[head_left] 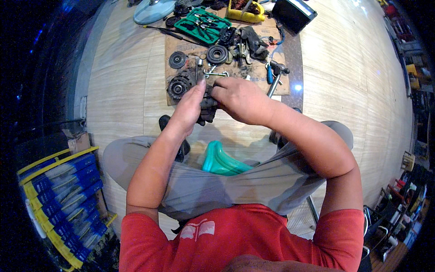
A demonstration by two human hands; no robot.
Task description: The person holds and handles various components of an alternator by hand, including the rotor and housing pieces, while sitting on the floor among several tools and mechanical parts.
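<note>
My left hand [192,108] is closed around the side of a black, greasy machine part [207,114], its thumb pointing up and away from me. Closed fingers of my right hand [240,99] press at the part's upper right; what they grip is hidden. Just past my left thumb stands a silver socket tool [200,67]; whether that hand touches it is unclear. A bent silver wrench [217,74] lies beyond both hands. Left of them rests a round, grooved pulley unit [179,86], with a smaller black disc [177,59] behind it and a black ring-shaped pulley [217,54] farther right.
A stained cardboard sheet [278,68] carries the parts. On its right lie a hammer [276,81] and a blue-handled screwdriver [269,74]. Farther back are a green tool tray [195,20], a cut yellow container [247,16] and a black box [294,15]. A green plastic stool [219,158] stands between my legs.
</note>
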